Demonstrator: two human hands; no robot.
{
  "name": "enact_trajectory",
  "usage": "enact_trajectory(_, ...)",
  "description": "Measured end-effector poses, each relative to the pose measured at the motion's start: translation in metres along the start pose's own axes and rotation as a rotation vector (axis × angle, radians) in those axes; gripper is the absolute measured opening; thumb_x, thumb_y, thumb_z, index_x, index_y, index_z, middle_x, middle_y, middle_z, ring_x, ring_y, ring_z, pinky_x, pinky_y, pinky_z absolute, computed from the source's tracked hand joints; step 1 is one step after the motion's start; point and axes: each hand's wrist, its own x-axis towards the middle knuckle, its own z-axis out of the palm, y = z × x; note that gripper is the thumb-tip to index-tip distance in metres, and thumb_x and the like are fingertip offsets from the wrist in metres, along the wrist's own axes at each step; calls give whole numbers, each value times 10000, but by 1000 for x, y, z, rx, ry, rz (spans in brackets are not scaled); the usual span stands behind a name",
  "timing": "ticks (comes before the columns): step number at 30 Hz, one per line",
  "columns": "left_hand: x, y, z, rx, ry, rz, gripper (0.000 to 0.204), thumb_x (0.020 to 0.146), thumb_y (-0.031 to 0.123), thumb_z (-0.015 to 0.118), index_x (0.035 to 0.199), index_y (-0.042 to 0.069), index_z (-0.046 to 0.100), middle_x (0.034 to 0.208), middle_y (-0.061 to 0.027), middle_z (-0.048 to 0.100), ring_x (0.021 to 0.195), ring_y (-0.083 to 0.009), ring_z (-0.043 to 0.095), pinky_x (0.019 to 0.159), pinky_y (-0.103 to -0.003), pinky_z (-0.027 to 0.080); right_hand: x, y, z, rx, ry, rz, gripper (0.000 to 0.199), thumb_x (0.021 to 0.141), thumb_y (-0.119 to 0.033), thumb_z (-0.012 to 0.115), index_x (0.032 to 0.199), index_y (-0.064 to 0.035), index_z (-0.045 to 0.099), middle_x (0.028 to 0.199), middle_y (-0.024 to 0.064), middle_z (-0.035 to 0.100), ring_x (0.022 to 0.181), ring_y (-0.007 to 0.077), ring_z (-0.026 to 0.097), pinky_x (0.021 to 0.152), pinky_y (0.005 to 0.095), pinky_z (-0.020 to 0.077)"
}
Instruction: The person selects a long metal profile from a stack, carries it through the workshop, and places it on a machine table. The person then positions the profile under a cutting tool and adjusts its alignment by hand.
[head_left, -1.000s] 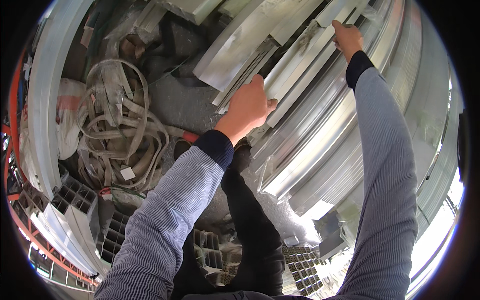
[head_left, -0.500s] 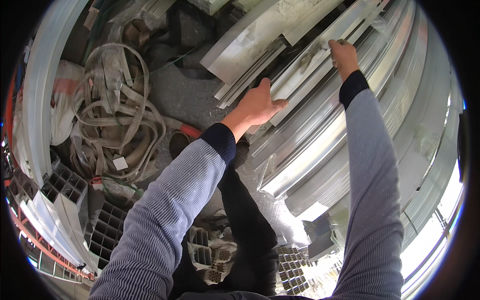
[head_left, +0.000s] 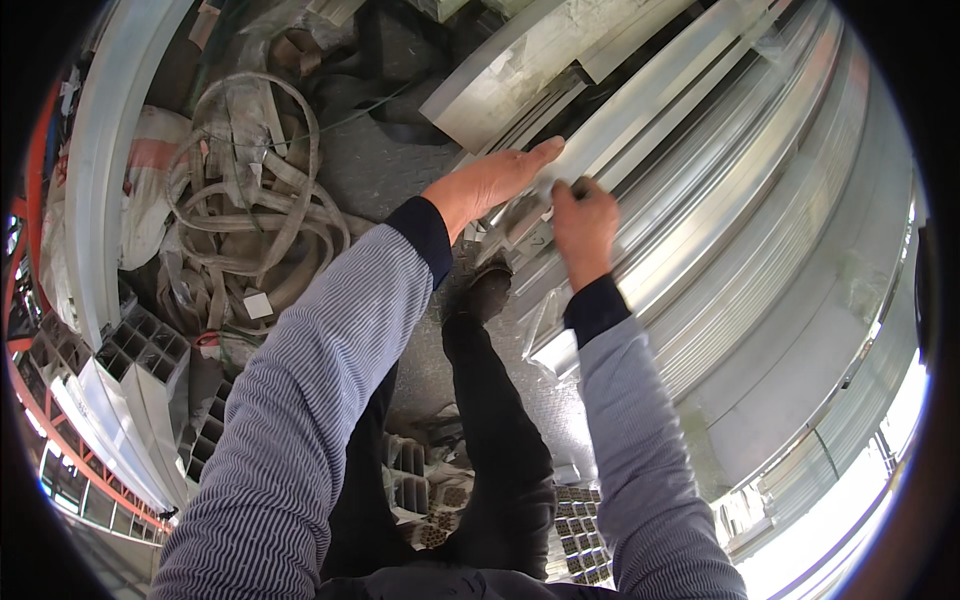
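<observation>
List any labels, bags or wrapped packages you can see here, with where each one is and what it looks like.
Tag: small white square, on the coil of grey straps left of the left arm.
Sack: white with an orange band, crumpled, at the left behind the straps.
Plastic wrap: clear film on the metal rail ends, just below the right hand.

A: What sort of place is shown?
B: A metal stock yard or fabrication workshop. Long aluminium profiles (head_left: 700, 190) lie stacked in bundles across the right side.
A: What else supports this?
B: Hollow multi-chamber extrusions (head_left: 140, 350) stand end-on at lower left, a heap of worn lifting straps (head_left: 250, 200) rests on the chequer-plate metal floor (head_left: 370, 170), and an orange steel rack frame (head_left: 40, 400) runs along the left edge.
</observation>
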Motion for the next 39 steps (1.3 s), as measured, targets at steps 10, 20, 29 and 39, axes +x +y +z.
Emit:
enact_trajectory(10, 17, -14, 5, 572, 201, 134, 376, 930, 305, 660, 1061, -40, 731, 943, -219, 736, 861, -284, 687, 798, -403, 516, -52, 7, 8, 228, -57, 146, 310, 839, -279, 740, 877, 29, 730, 700, 117, 694, 647, 216, 660, 664, 374, 522)
enact_trajectory(20, -22, -25, 38, 611, 428, 273, 319, 1026, 309, 560, 1060, -8, 572, 905, -305, 666, 923, -527, 617, 763, -577, 470, 91, 2, 9, 1362, -357, 425, 208, 901, -164, 741, 990, -10, 631, 882, 119, 659, 788, 262, 662, 715, 396, 580)
enact_trajectory(29, -82, 19, 60, 523, 410, 374, 295, 1026, 300, 536, 1043, 6, 539, 861, -327, 658, 855, -542, 629, 735, -599, 482, 58, -41, -53, 1287, -259, 422, 154, 967, -182, 670, 933, -42, 614, 770, 90, 634, 672, 228, 625, 626, 378, 557)
enact_trajectory(39, -204, 34, 123, 709, 470, 363, 278, 1049, 288, 495, 1005, 15, 527, 720, -237, 662, 694, -464, 663, 651, -577, 511, -47, -56, -110, 1651, -384, 455, 85, 1037, -149, 549, 996, -80, 520, 849, 30, 502, 739, 158, 493, 643, 318, 469)
